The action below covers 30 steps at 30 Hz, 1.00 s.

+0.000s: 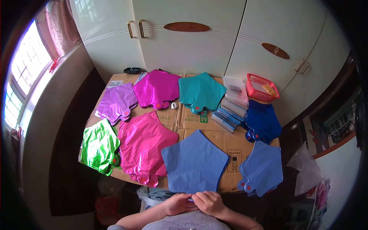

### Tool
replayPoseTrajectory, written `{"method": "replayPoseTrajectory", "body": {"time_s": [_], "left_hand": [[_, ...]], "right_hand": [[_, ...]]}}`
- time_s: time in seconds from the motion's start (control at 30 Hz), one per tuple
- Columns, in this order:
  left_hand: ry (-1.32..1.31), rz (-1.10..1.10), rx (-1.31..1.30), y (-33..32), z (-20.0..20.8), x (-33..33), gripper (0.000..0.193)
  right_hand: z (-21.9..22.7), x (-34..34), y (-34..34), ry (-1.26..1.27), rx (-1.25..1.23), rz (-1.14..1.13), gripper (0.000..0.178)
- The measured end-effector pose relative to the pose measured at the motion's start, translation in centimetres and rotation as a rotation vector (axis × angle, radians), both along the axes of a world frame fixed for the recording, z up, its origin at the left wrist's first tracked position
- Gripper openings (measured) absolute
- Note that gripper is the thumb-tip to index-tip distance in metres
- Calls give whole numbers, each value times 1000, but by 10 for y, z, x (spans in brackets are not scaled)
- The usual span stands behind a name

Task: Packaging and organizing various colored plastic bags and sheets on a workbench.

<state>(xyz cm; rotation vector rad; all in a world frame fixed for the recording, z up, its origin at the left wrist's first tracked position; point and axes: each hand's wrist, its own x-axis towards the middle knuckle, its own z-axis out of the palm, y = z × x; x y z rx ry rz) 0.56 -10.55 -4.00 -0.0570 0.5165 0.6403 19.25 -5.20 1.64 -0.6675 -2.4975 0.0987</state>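
Note:
A flat periwinkle-blue star-shaped foil balloon point(195, 163) lies in front of me, its near edge at the table's front. My left hand point(178, 204) is closed at that edge, thumb and fingers pinching, with a bit of blue showing between the hands. Beside it and touching, my right hand point(209, 202) has its fingers curled down over the same near part, which they mostly hide. To the right lies a stack of the same periwinkle balloons point(264, 168) with red-marked tabs. A crinkled pink balloon stack point(145, 147) lies to the left.
Cardboard point(178, 122) covers the table. Around it lie green point(99, 145), lilac point(116, 101), magenta point(157, 89), teal point(202, 92) and dark blue point(263, 120) balloon stacks. Slim packets point(230, 117) sit near a red basket point(258, 90). White cabinets point(191, 46) stand behind.

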Motion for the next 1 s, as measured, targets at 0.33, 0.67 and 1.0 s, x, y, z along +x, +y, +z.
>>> {"method": "replayPoseTrajectory", "body": {"time_s": [0.33,0.67,1.0], "left_hand": [[205,53,-296,10,24,26,21],[309,79,-205,-1,6,30,11],[372,-10,0,-7,-1,28,11]], "right_hand": [[7,1,-7,-158,-171,138,18],[-33,7,154,241,-578,-248,47],[-38,-14,223,226,-1147,-313,41]]}}
